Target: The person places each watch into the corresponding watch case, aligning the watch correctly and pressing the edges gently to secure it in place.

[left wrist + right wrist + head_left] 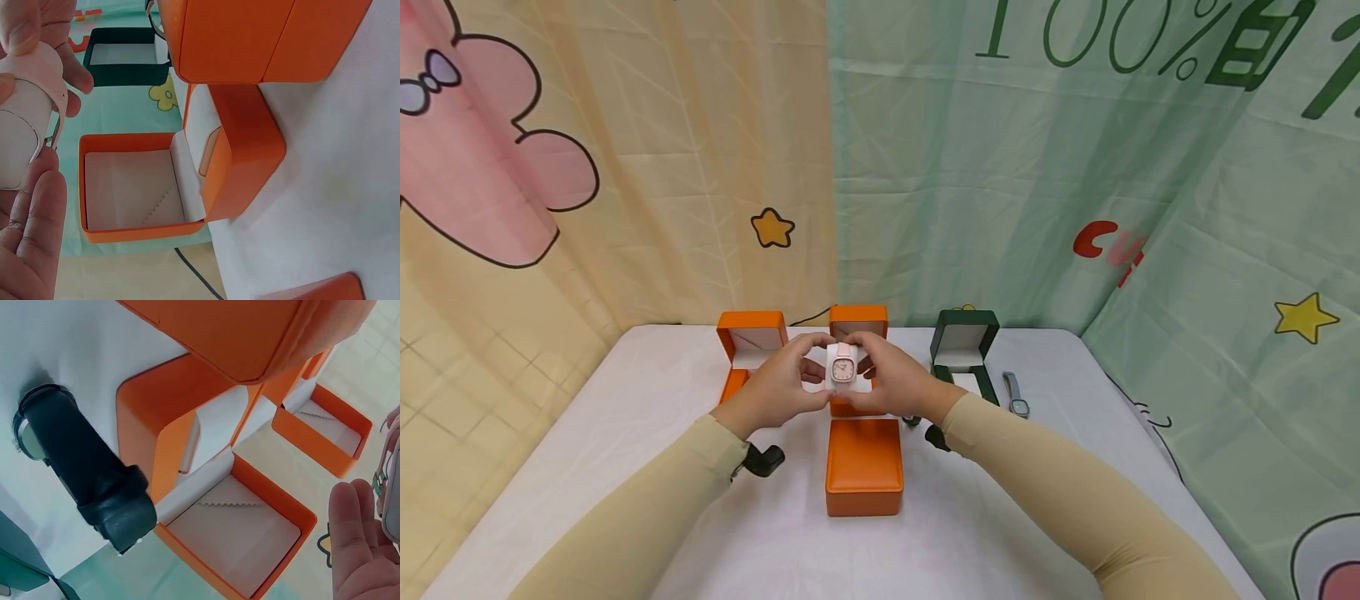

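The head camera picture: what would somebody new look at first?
Probably the pink-strapped watch, held between the left hand and the right hand near the middle. Next might come the closed orange box on the white table, below the hands, then the big pink cartoon shape at the upper left.

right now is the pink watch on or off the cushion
On: the watch sits on the cushion, its strap curving round it in the left wrist view.
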`<action>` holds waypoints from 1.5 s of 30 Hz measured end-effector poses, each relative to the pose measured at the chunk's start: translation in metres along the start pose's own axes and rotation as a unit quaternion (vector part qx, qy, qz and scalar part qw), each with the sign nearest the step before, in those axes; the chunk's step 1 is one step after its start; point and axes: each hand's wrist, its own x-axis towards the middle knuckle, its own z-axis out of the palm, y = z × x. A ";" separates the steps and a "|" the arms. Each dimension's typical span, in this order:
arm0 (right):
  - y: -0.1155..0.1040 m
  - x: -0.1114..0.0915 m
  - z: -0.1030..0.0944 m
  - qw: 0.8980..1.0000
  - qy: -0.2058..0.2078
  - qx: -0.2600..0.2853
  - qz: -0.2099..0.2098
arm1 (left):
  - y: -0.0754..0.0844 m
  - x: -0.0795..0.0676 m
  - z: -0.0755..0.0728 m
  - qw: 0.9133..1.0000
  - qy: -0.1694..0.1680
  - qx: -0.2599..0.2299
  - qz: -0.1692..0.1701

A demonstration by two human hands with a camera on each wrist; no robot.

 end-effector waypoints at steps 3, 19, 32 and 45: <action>0.001 0.000 -0.001 1.000 -0.001 0.002 0.012 | -0.001 -0.001 -0.001 1.000 0.005 0.003 -0.001; -0.003 0.002 0.000 1.000 0.008 -0.008 0.014 | -0.002 -0.004 -0.012 1.000 0.014 0.001 0.011; -0.018 0.020 0.009 0.998 0.011 -0.055 -0.009 | -0.010 -0.014 -0.033 0.999 0.013 0.036 0.010; -0.039 0.043 0.023 0.991 -0.027 -0.129 0.023 | -0.025 -0.031 -0.055 0.999 0.005 0.045 -0.002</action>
